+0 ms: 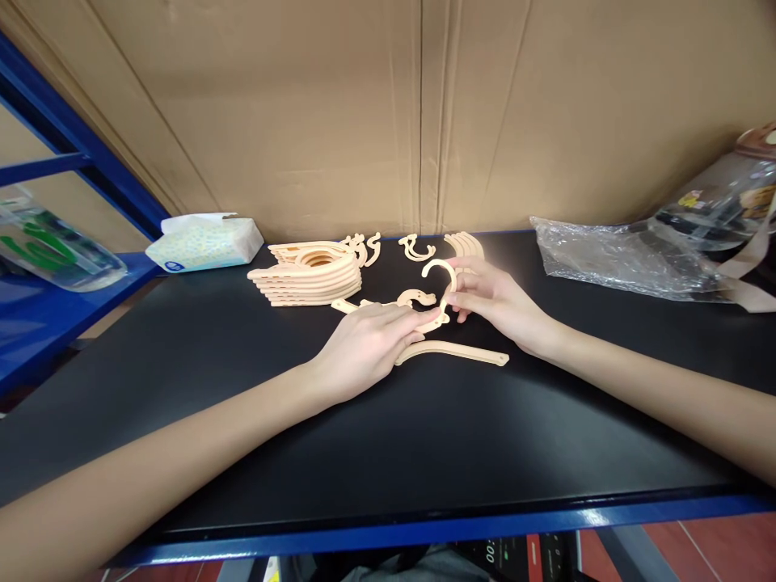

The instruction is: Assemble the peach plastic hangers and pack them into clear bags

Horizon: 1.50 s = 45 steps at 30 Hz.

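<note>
A cream plastic hanger hook (451,279) stands upright, pinched between the fingers of my right hand (494,299). Its lower end meets a cream hanger arm (433,325), and my left hand (364,343) grips that arm, covering most of it. Below my left fingertips a loose curved hanger arm (461,349) lies on the black tabletop (485,436). Just behind the left hand are another hook piece (418,297) and a hanger piece (343,305), partly hidden by the hand.
A stack of folded hangers (306,283) sits at back left, beside loose hooks (364,246). More hooks (417,247) and several nested arms (466,244) lie behind. A tissue pack (206,242) is at left; a clear plastic bag (597,259) and a transparent container (715,198) at right.
</note>
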Available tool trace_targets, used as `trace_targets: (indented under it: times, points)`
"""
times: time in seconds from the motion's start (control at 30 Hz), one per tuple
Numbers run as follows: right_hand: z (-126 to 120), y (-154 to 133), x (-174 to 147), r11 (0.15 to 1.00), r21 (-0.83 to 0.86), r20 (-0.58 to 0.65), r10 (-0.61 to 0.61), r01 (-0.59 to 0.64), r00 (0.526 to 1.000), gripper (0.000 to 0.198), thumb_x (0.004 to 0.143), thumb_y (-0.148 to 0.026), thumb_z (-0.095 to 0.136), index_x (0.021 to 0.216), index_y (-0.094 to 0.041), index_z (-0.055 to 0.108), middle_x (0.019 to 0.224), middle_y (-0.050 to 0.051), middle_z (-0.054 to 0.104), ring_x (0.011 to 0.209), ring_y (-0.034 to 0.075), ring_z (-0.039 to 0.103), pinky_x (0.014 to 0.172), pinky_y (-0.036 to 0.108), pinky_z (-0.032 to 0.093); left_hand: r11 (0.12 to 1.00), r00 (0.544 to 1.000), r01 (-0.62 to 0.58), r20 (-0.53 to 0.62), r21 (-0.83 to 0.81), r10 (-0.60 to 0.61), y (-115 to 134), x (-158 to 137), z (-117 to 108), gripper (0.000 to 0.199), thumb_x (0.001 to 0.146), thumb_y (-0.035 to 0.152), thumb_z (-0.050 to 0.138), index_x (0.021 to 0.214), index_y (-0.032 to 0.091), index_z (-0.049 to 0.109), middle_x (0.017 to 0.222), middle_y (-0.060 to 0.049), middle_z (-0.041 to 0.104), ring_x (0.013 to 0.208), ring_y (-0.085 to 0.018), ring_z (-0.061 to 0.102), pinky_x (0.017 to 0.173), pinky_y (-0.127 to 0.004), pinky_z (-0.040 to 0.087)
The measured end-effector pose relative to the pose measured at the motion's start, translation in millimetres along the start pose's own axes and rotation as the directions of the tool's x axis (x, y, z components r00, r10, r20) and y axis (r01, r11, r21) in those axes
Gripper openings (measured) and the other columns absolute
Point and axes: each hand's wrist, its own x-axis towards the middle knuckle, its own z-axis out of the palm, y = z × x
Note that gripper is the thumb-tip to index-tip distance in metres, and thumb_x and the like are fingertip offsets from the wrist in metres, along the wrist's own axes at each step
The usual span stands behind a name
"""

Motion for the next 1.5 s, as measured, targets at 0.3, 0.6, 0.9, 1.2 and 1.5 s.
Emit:
trace_targets:
  times: [0.3,0.6,0.9,1.2,1.5]
  points:
    - [0.0,1.2,-0.4,0.999,0.017,-0.01,-0.043,0.043,0.999,0.044,0.078,-0.028,0.064,0.119,-0.024,0.048,0.075,-0.004,0.057,0.067,0.012,0.054,0.062,0.03,0.05,0.999,1.0,0.018,0.003,-0.037,-0.018,-1.1,-0.1,0.4,0.03,0.098,0.021,0.042,0.125,0.017,0.054,0.089,-0.004,0.068,0.078,-0.016,0.062,0.07,-0.028,0.044]
    - [0.8,0.0,-1.3,0.996,-0.034,-0.014,-0.079,0.078,0.997,0.044,0.08,-0.026,0.063,0.121,-0.024,0.047,0.074,-0.004,0.055,0.068,0.012,0.055,0.062,0.029,0.051,0.999,1.0,0.031,0.006,-0.029,-0.03,1.0,0.6,-1.2,0.028,0.097,0.018,0.043,0.122,0.016,0.056,0.09,-0.004,0.069,0.079,-0.017,0.063,0.069,-0.029,0.044]
    - [1.9,-2.5,-2.1,0.99,-0.062,-0.052,-0.127,0.124,0.991,0.042,0.08,-0.026,0.062,0.12,-0.024,0.048,0.075,-0.003,0.055,0.071,0.014,0.055,0.062,0.03,0.05,0.997,0.998,0.061,-0.012,-0.036,-0.061,1.2,0.8,-0.1,0.029,0.096,0.019,0.044,0.123,0.017,0.055,0.095,-0.005,0.071,0.085,-0.019,0.065,0.07,-0.03,0.047]
    - [2.8,-3.3,-0.5,0.995,-0.073,-0.081,-0.071,0.065,0.994,0.044,0.078,-0.026,0.062,0.12,-0.023,0.048,0.075,-0.003,0.057,0.072,0.015,0.056,0.059,0.03,0.049,0.982,0.985,0.171,0.008,-0.082,-0.171,4.9,0.4,-2.5,0.015,0.096,0.02,0.045,0.105,0.019,0.057,0.096,-0.003,0.07,0.085,-0.018,0.066,0.069,-0.028,0.049]
    - [3.3,-3.5,1.5,1.0,-0.024,-0.07,-0.008,0.006,0.998,0.046,0.075,-0.025,0.063,0.119,-0.021,0.048,0.073,-0.004,0.057,0.066,0.014,0.055,0.058,0.031,0.048,0.982,0.983,0.181,0.022,-0.059,-0.18,5.8,0.9,-3.0,0.012,0.095,0.019,0.044,0.1,0.019,0.056,0.089,-0.002,0.068,0.08,-0.017,0.065,0.067,-0.027,0.048]
